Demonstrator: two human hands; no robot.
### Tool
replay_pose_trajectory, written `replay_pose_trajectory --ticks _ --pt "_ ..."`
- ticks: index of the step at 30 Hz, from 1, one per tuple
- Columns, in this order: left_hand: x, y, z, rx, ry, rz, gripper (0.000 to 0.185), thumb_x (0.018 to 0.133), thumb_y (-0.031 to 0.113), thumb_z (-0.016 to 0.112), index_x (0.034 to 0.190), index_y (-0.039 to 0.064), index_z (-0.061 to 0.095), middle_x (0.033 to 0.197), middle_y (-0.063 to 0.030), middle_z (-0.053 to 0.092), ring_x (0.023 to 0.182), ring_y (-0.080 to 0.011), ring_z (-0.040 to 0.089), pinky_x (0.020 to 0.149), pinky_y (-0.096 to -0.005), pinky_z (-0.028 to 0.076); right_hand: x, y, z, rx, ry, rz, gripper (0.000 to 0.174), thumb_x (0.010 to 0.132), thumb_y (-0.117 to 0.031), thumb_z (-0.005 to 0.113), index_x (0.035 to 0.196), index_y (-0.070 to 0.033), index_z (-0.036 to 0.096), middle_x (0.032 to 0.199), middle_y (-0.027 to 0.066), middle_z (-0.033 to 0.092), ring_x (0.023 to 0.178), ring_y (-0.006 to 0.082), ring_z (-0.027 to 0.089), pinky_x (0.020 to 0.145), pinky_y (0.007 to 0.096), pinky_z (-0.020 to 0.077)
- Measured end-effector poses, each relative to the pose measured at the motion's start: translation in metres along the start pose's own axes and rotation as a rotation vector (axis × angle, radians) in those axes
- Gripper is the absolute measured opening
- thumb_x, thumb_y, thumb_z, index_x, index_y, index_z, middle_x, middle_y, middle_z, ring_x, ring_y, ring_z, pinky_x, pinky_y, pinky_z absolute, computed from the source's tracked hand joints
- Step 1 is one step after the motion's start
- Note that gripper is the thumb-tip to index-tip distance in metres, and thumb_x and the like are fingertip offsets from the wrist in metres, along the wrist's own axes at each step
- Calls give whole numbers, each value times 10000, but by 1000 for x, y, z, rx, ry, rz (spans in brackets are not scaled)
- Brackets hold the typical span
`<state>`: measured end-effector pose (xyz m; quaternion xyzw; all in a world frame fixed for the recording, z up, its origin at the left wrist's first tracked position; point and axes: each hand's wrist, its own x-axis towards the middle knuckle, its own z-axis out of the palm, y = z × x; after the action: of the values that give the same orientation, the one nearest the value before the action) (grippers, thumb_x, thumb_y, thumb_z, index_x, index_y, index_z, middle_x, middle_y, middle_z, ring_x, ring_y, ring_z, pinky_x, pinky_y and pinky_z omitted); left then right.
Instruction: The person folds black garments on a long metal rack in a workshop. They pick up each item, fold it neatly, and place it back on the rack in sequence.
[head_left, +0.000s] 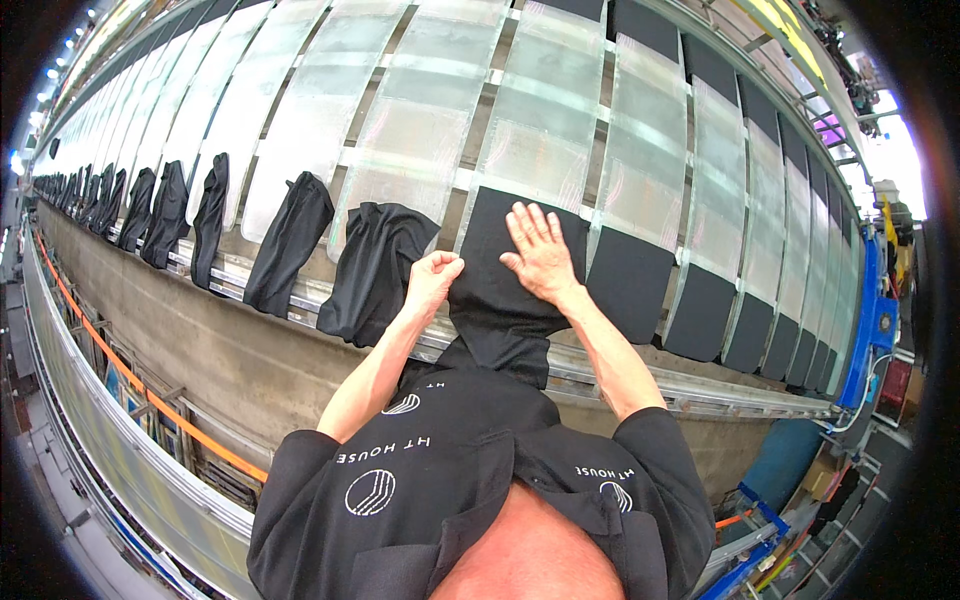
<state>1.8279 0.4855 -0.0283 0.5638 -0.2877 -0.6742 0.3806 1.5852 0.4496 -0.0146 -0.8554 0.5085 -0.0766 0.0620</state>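
My right hand lies palm down on a black fabric piece, its fingers extended. The fabric lies smooth over the near end of a translucent panel. At the fabric's left edge, my left hand has its thumb and forefinger pinched together on the cloth. Below both hands the cloth bunches and hangs over the panel's near end towards my body. Just left of my left hand, a crumpled black fabric piece drapes over the end of the neighbouring panel.
Rightward, black cloth lies flat on several panel ends. Leftward, loose black pieces hang over the metal rail. Gaps separate the panels. A blue machine frame stands at the right end; an orange strip runs along the lower left.
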Motion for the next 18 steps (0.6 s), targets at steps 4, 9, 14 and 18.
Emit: replay_pose_trajectory --ticks 4,9,14,18 --pt "-3 9 2 30 7 -54 174 922 175 715 1025 42 671 824 25 681 680 -25 559 579 -191 423 -6 15 1 24 63 94 700 979 -513 470 1488 -41 385 1599 133 280 1490 325 206 1205 521 140" --pt "-26 22 9 198 128 46 238 901 146 717 1095 26 648 884 -27 698 721 -107 614 663 -262 495 -29 11 -3 -28 18 263 714 981 -500 479 1490 -11 369 1600 150 270 1493 336 196 1203 539 126" --pt "-65 33 24 844 305 784 244 844 56 689 1084 27 655 1029 -149 677 950 -315 638 816 -388 506 -69 -22 -17 128 59 309 706 971 -433 538 1451 60 382 1561 255 291 1456 424 245 1180 581 164" --pt "-84 26 32 796 -256 631 172 862 53 659 1029 10 662 983 -169 687 957 -355 656 853 -420 504 -117 -78 -23 449 90 66 586 894 -296 683 1343 40 514 1437 234 474 1344 392 443 1135 507 332"
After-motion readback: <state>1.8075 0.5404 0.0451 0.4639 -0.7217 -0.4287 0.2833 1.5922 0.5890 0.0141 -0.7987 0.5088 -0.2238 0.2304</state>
